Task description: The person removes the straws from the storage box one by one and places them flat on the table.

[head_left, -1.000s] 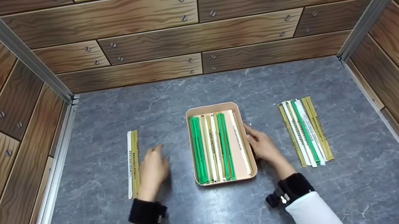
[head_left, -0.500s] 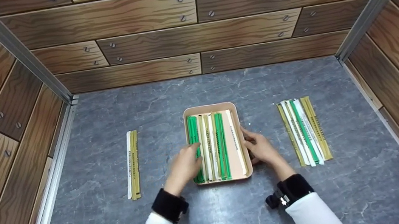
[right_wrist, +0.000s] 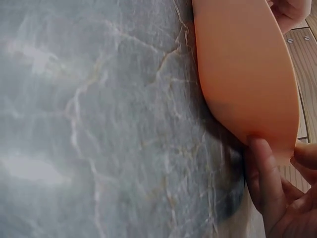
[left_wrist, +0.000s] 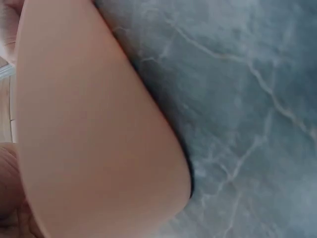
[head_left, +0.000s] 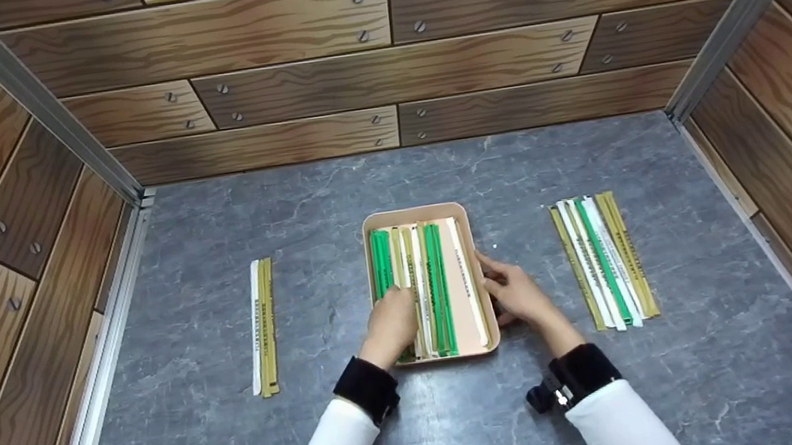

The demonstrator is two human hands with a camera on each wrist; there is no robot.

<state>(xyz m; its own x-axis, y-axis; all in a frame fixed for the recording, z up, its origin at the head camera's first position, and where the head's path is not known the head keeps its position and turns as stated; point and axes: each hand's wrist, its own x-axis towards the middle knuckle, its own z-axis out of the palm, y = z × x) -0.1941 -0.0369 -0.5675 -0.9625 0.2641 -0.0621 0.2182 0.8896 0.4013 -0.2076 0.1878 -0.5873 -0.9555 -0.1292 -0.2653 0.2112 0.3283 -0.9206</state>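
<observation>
We record the left hand (head_left: 391, 321) reaching into the near left part of the tray (head_left: 416, 214), its fingers bent down onto the green and white sticks (head_left: 414, 281) lying lengthwise there; whether they pinch one stick or merely press on the bundle we cannot tell, as the back of the hand hides the tips. The right hand (head_left: 518, 291) sits against the tray's right wall, fingers (right_wrist: 265, 173) curled at the rim and bracing it, as the right wrist view confirms.

The tray rests at the middle of the grey counter (head_left: 422, 431). A small pair of sticks (head_left: 263, 326) lies well to its left, a larger sorted row (head_left: 605, 261) to its right.

In our judgement, the risk is that closely packed sticks come up together or skew across their neighbours, and that the light tray slides if the right hand eases off.
</observation>
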